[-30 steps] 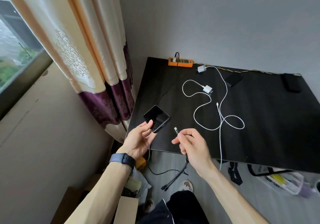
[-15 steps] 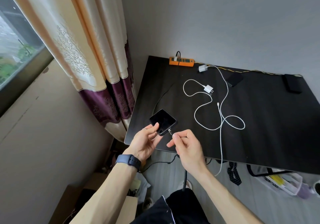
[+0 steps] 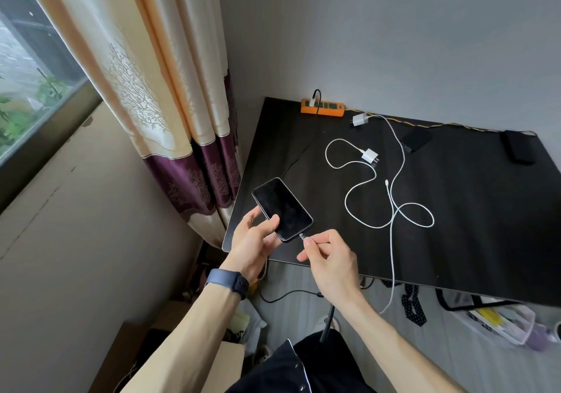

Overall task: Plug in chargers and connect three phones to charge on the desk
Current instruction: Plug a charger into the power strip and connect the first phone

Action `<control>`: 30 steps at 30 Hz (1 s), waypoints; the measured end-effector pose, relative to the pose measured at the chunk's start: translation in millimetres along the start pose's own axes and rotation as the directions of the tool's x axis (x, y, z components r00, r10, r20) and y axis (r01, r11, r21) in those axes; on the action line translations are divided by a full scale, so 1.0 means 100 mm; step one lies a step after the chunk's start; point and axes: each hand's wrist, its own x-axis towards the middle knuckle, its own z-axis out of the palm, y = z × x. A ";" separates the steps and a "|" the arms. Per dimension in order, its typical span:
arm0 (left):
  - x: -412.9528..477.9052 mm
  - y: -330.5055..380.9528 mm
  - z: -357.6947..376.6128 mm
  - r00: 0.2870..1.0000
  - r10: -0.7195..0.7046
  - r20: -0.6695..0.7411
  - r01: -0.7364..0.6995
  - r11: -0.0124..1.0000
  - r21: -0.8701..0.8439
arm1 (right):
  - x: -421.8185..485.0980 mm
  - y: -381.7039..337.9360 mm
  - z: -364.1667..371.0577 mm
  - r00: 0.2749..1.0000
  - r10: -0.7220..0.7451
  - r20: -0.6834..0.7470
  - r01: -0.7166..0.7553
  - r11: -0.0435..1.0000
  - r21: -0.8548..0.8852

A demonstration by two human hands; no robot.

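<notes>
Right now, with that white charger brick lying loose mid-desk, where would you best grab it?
Pinch the white charger brick across its flat sides, coming from above. It lies flat on the desk, prongs at one end, cable leaving the other.

The right hand covers the black cable inside its grip, so only the plug tip at the phone shows; whether that tip is seated in the port is too small to tell. The left hand hides the phone's near left edge. The bench is cut off at the right edge. The white cable drops past the bench's front edge.
</notes>
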 end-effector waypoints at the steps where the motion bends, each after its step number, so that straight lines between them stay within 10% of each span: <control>1: -0.01 -0.01 0.01 1.000 0.021 -0.016 -0.021 0.999 0.025 | 0.00 0.00 0.01 1.000 0.015 -0.001 -0.015 1.000 0.003; 13: -0.01 -0.05 0.07 0.990 0.119 -0.072 -0.111 0.987 0.117 | -0.01 0.04 0.16 0.996 0.084 -0.027 -0.080 0.986 0.143; 24: 0.25 -0.21 -0.40 0.992 -0.113 -0.049 0.123 0.872 0.474 | 0.12 0.29 0.27 0.822 0.371 0.432 -0.528 0.780 0.335; 27: 0.46 -0.31 -0.51 0.989 -0.088 -0.120 0.145 0.756 0.639 | 0.21 0.35 0.30 0.813 0.395 0.428 -0.542 0.782 0.308; 30: 0.76 -0.46 -0.69 0.964 0.131 -0.232 0.202 0.208 0.957 | 0.36 0.52 0.34 0.794 0.443 0.416 -0.580 0.757 0.300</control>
